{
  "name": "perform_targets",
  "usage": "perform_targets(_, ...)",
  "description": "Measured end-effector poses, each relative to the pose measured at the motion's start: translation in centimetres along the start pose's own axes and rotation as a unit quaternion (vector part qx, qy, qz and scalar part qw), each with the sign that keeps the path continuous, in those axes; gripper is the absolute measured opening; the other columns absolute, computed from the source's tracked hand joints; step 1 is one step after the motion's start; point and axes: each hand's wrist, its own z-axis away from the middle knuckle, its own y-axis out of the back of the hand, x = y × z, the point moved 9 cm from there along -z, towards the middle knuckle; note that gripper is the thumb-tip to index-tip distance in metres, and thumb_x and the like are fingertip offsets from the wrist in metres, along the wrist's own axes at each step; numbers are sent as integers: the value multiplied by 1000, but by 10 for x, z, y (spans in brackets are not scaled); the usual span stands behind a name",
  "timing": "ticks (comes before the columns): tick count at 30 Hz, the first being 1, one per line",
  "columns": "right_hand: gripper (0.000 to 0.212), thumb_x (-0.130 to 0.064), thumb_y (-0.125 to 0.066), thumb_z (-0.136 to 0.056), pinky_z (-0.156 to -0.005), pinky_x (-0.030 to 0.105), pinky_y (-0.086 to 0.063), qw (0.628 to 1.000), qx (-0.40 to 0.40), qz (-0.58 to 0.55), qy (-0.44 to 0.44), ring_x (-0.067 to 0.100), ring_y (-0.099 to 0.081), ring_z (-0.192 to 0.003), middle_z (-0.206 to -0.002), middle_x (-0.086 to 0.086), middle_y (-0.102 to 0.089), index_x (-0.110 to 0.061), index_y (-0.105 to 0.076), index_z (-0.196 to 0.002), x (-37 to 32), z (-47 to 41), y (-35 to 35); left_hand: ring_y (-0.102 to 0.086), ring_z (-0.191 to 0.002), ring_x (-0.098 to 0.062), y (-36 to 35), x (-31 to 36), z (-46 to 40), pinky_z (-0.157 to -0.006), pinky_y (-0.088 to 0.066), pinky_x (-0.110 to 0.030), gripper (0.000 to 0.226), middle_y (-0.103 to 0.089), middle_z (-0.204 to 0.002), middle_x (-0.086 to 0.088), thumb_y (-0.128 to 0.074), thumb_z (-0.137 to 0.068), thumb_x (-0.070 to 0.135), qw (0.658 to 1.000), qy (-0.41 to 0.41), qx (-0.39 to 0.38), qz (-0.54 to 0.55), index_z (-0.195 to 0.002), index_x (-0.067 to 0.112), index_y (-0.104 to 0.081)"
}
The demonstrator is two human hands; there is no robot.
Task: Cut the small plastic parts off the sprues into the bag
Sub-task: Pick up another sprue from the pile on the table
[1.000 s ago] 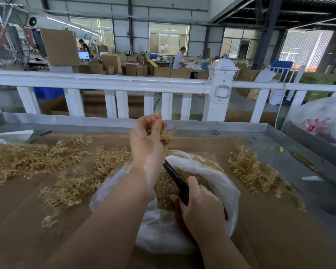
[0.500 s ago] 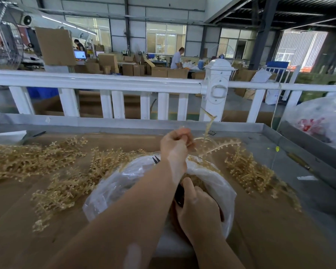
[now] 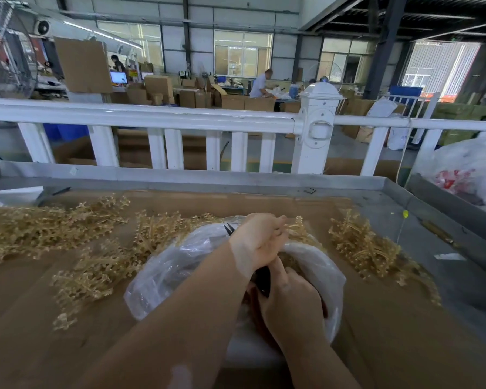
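Note:
A clear plastic bag [image 3: 174, 265] lies open on the brown tabletop, with tan cut parts [image 3: 292, 262] inside, mostly hidden by my arms. My left hand [image 3: 261, 240] reaches across the bag to its far rim, fingers curled round a tan plastic sprue [image 3: 299, 227]. My right hand [image 3: 289, 304] sits low over the bag and grips the black cutters [image 3: 263, 279]. Their tips [image 3: 229, 228] stick out just left of my left hand. Loose sprues lie in piles on the left [image 3: 40, 228], beside the bag [image 3: 110, 265] and on the right [image 3: 368, 248].
A raised grey metal rim [image 3: 208, 181] borders the table, with a white railing [image 3: 152, 116] behind it. A large filled plastic sack [image 3: 466, 167] sits at the right. A small white scrap [image 3: 449, 256] lies on the grey strip right of the sprues.
My left hand has dropped from above the bag and moved right to the bag's far rim. The right hand has stayed over the bag with the cutters.

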Motion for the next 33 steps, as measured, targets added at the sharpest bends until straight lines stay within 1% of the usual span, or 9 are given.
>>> perform_targets(4, 48, -36, -77, -73, -54, 28, -48, 1000, -2, -5, -1, 22, -64, -64, -72, 3, -66, -11, -63, -112, 7, -1, -7, -63, -104, -22, 25, 12, 9, -93, -51, -29, 26, -63, -105, -11, -56, -93, 0, 998, -60, 9, -1, -118, -6, -54)
perform_targets(6, 44, -44, -64, -84, -61, 28, -46, 1000, 0, -19, 8, 21, -64, -77, -85, 2, -66, -15, -57, -117, 6, 0, -12, -70, -80, -13, 44, 29, 24, -71, -56, -22, 15, -71, -89, -7, -55, -95, 10, 988, -138, 39, -57, -103, 0, -64)
perform_targets(9, 42, -51, -53, -88, -62, 21, -36, 1000, -14, -21, -3, 16, -61, -83, -91, -4, -63, -20, -49, -117, 10, -1, -15, -63, -57, -8, 84, 61, 44, -55, -53, -21, 23, -71, -75, -1, -52, -98, 17, 935, -240, 152, -211, -81, 12, -66)
perform_targets(15, 42, -53, -53, -88, -64, 23, -42, 1000, -14, -26, -3, 16, -62, -82, -90, -4, -63, -21, -49, -114, 11, -1, -17, -59, -88, -18, 145, 96, 59, -78, -45, -26, 11, -65, -93, 0, -57, -93, 12, 762, -292, 335, -470, -97, 15, -67)
perform_targets(19, 41, -53, -53, -88, -64, 24, -44, 999, -30, -24, -9, 16, -61, -81, -89, -4, -62, -21, -49, -112, 10, -1, -17, -46, -119, -30, 164, 88, 39, -106, -30, -37, 32, -55, -126, -15, -45, -96, 15, 661, -180, 337, -646, -126, 13, -55)
perform_targets(22, 38, -52, -55, -88, -62, 24, -43, 999, -28, -31, -7, 16, -61, -78, -86, -4, -61, -20, -49, -108, 10, -1, -16, -32, -134, -37, 178, 68, 30, -113, -22, -47, 46, -38, -146, -18, -35, -96, 15, 668, -60, 320, -670, -142, 17, -36)
perform_targets(25, 35, -49, -61, -85, -56, 21, -38, 999, -28, -27, -2, 16, -60, -71, -79, -4, -61, -19, -52, -101, 8, -1, -17, -24, -141, -34, 182, 57, 28, -116, -5, -54, 55, -42, -147, -10, -30, -92, 10, 648, -9, 317, -693, -146, 22, -34)
perform_targets(29, 33, -44, -67, -82, -52, 20, -36, 1000, -15, -18, 2, 17, -60, -64, -73, -3, -62, -16, -55, -96, 8, -1, -15, -26, -141, -27, 178, 64, 32, -113, 9, -58, 55, -55, -136, -3, -33, -86, 2, 603, -53, 338, -721, -134, 23, -52)
perform_targets(33, 35, -50, -58, -87, -57, 19, -36, 999, -32, -24, -1, 15, -60, -73, -82, -5, -63, -20, -51, -102, 8, -1, -18, -36, -135, -21, 173, 87, 49, -113, 11, -54, 39, -62, -126, 1, -42, -97, 13, 597, -170, 398, -675, -131, 25, -56)
